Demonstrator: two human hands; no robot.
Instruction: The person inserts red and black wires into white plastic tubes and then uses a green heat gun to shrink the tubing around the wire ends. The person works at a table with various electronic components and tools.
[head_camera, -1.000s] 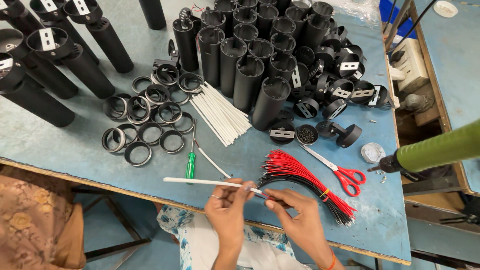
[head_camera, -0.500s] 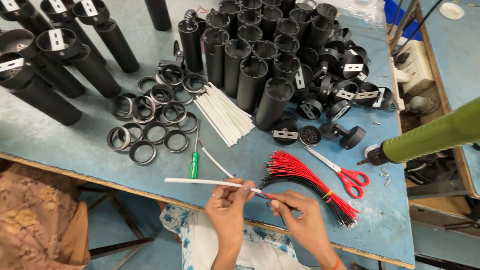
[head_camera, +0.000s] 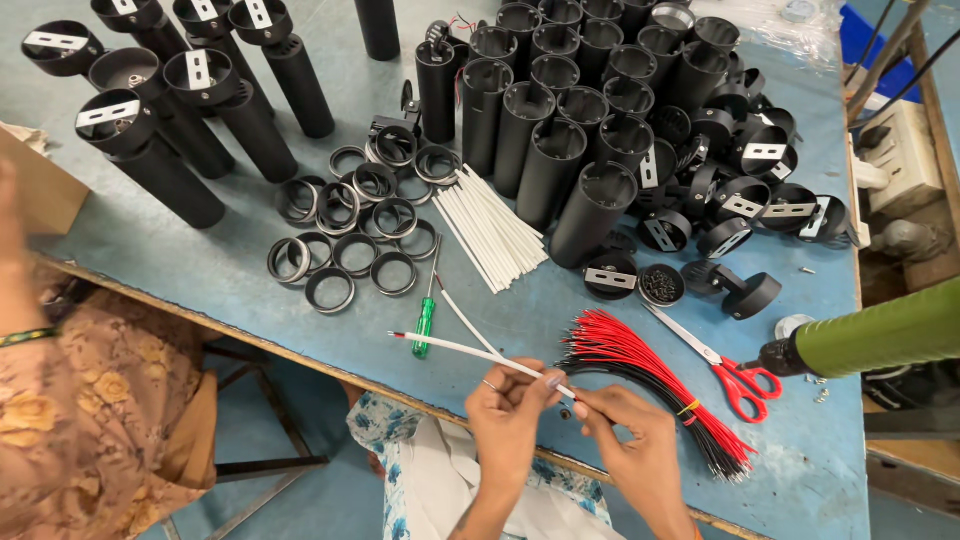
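— Two hands at the near edge of the blue desk (head_camera: 180, 250). What do they have?

— Left hand (head_camera: 505, 415) pinches a thin white sleeve (head_camera: 470, 351) between thumb and fingers (head_camera: 548, 381), clenched on its right end. The sleeve runs out to the left, low over the desk, and a short red tip shows at its far end.

— And the other?

— Right hand (head_camera: 625, 425) has its fingers closed on a thin wire right where the sleeve ends, so the two hands nearly touch. Whether the wire is already inside the sleeve, I cannot tell.

— What lies about them?

— Just beyond the right hand, a bundle of red and black wires (head_camera: 650, 375) tied with a yellow band, fanned toward the desk's edge. Red-handled scissors (head_camera: 725, 370) lie beside it on the right. A green-handled screwdriver (head_camera: 425, 320) lies under the sleeve's left half, with a loose white wire curving next to it.

— Farther back?

— A pile of white sleeves (head_camera: 495, 230), a scatter of black rings (head_camera: 350, 235) to its left, and many upright black tube housings (head_camera: 565, 110) behind. A green tool (head_camera: 880, 335) reaches in from the right, and another person's patterned sleeve (head_camera: 90, 420) shows at the left.
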